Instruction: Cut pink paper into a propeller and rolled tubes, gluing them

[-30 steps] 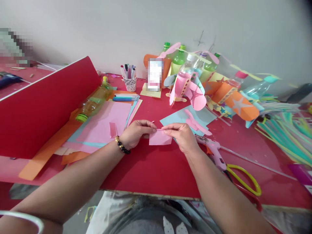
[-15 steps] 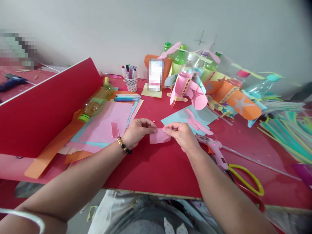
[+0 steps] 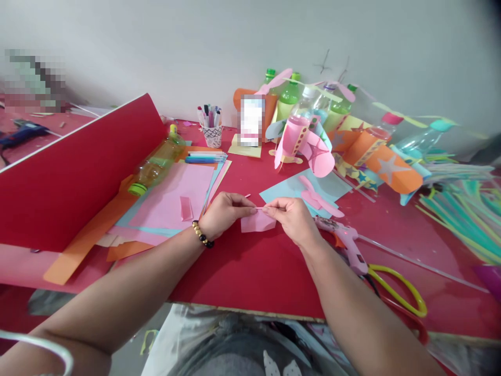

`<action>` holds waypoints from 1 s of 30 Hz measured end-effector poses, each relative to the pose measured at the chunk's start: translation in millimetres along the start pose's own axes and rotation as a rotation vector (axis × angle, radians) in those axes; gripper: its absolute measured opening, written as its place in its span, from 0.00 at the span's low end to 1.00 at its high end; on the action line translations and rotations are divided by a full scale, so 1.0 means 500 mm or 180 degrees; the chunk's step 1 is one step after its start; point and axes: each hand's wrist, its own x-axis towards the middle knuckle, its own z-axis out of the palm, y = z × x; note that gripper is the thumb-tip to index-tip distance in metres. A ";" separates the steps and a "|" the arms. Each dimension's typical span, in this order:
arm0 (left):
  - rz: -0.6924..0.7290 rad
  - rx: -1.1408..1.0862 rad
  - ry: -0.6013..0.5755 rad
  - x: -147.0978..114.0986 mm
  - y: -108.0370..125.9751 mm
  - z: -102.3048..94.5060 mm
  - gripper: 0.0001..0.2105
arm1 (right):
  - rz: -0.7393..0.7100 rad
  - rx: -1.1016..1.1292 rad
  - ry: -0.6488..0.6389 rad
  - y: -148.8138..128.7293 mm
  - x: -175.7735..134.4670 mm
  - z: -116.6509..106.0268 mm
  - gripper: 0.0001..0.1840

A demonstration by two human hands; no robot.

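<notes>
A small piece of pink paper (image 3: 258,223) hangs between my two hands over the red table. Its top edge is rolled or folded narrow. My left hand (image 3: 226,213), with a beaded bracelet at the wrist, pinches that edge on the left between thumb and fingers. On the right side, my right hand (image 3: 291,216) pinches the same edge, its thumb close to the left one. A pink paper propeller (image 3: 319,201) lies on a light blue sheet (image 3: 270,194) beyond my right hand. Left of my left hand, a small folded pink piece (image 3: 186,208) rests on pink sheets (image 3: 172,188).
A pink glue gun (image 3: 348,243) and yellow-handled scissors (image 3: 403,290) lie by my right forearm. Paper-covered bottle planes (image 3: 301,146) stand along the wall. A plastic bottle (image 3: 154,164) leans near a red board (image 3: 78,177). Behind are a pen cup (image 3: 212,134) and a phone (image 3: 251,122).
My left hand has slid slightly to the right along the paper's top edge, closer to my right hand. The whole view has shifted a little; both hands keep pinching the pink paper.
</notes>
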 end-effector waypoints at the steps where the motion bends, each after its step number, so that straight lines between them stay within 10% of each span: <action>1: -0.0017 -0.0008 -0.0011 0.001 0.000 -0.001 0.09 | -0.0011 -0.0009 -0.0001 0.000 0.000 0.000 0.12; 30: -0.0690 -0.1244 0.0052 0.003 0.017 -0.006 0.09 | 0.0303 0.1125 0.0355 0.005 0.006 -0.001 0.07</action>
